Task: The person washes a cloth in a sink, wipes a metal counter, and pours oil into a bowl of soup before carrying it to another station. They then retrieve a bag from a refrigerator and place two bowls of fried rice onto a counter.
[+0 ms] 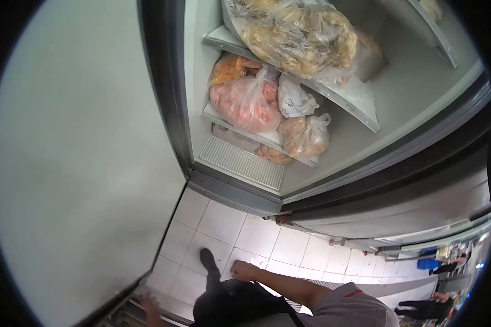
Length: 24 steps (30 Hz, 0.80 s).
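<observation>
My right hand (245,271) hangs low in front of my body, above the tiled floor, its fingers curled closed; whatever may be inside them is hidden. At the lower left, my left hand (150,304) is blurred, with fingers apart, near the edge of the open door (82,136). Ahead of me stands an open cold cabinet. Its upper shelf (343,103) carries a large clear bag of pale yellowish food (294,38). Below are a bag of pink meat (245,103), a white tied bag (296,98) and a clear bag of brownish food (305,135).
A white wire rack (240,161) lies at the cabinet's bottom, above a grey sill (229,193). Tiled floor (256,234) runs to the right. Two people in dark clothing (428,309) (451,267) are farther off at the right, near a blue container (426,263).
</observation>
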Each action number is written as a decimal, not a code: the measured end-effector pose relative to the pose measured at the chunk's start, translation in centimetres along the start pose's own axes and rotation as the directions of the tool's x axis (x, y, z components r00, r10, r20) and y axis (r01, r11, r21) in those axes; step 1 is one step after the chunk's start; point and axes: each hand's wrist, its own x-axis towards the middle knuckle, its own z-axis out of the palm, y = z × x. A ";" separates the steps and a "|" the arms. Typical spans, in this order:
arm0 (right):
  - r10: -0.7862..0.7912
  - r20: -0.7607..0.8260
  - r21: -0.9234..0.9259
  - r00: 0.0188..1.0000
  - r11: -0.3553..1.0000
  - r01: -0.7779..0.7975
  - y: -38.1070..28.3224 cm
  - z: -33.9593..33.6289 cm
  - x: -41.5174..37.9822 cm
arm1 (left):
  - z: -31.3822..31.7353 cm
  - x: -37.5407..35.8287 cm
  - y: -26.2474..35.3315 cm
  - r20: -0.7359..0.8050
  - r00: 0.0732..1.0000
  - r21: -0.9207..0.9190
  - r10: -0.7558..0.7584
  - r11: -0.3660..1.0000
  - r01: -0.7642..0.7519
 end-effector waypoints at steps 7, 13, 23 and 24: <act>0.123 -0.280 0.041 0.952 0.992 -0.116 9.4 1.2 -6.0 | 0.1 -11.4 6.4 -0.097 0.425 0.004 0.900 0.428 -0.904; 0.293 -0.236 -0.064 0.927 0.947 -0.316 19.2 6.8 -14.6 | 3.4 -13.8 13.3 -0.224 0.400 -0.311 0.889 0.324 -0.893; 0.433 -0.044 -0.036 0.901 0.900 -0.434 20.3 7.7 -21.2 | 2.7 -7.8 15.9 -0.544 0.191 0.170 0.817 0.330 -0.929; 0.332 -0.051 -0.105 0.942 0.936 -0.336 21.0 8.1 -20.3 | 2.6 -7.4 16.6 -0.578 0.145 0.213 0.803 0.320 -0.923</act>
